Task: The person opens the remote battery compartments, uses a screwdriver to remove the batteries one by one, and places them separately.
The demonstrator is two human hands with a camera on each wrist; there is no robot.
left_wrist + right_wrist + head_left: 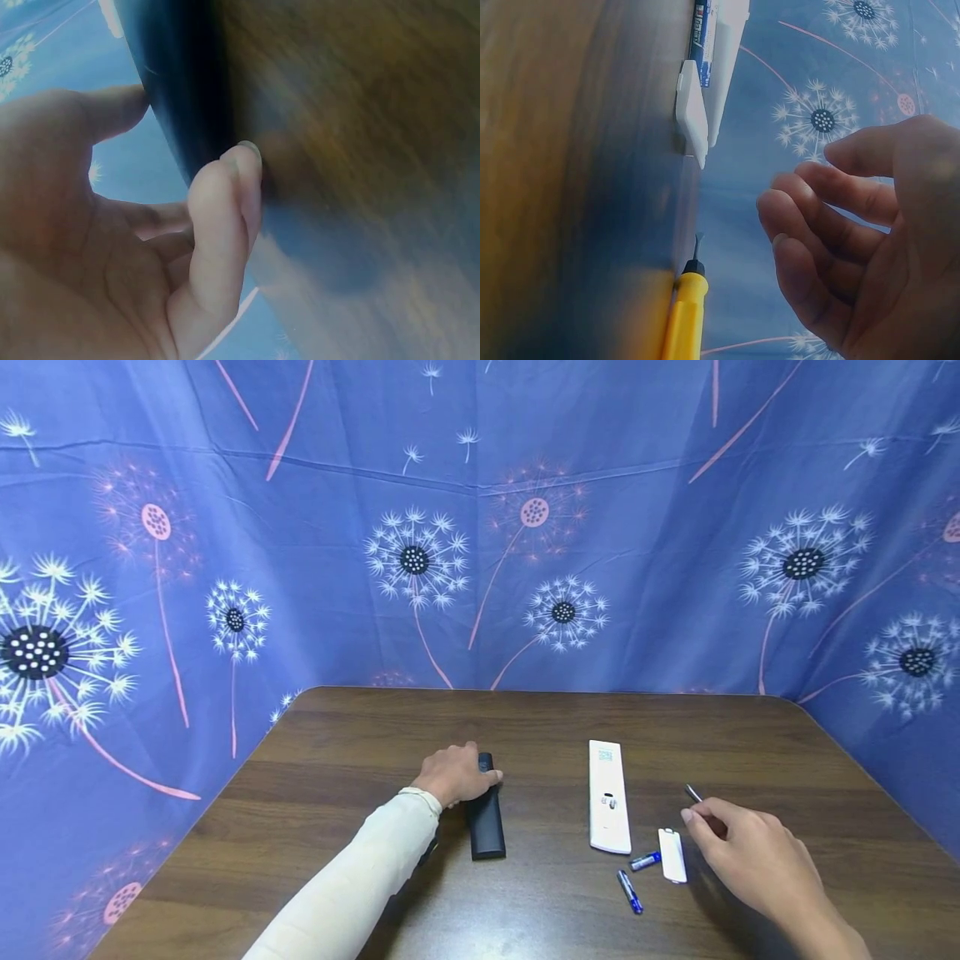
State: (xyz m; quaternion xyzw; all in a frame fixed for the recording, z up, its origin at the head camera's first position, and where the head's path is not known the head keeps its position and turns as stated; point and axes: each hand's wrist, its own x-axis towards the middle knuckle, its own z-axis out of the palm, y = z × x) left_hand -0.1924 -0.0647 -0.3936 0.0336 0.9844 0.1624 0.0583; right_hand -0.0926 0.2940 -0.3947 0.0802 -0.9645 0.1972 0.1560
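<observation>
Gripping black remote — left hand fingers around top.

On the surface, one remote lies at nine o'clock of another remote — cover and two batteries at its five o'clock, screwdriver at three.

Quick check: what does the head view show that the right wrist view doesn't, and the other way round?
Only the head view shows the left hand gripping the black remote, plus a second battery lying apart. Only the right wrist view shows the screwdriver has a yellow handle. Both show the open right hand above the table, the white remote, its cover and a battery.
</observation>
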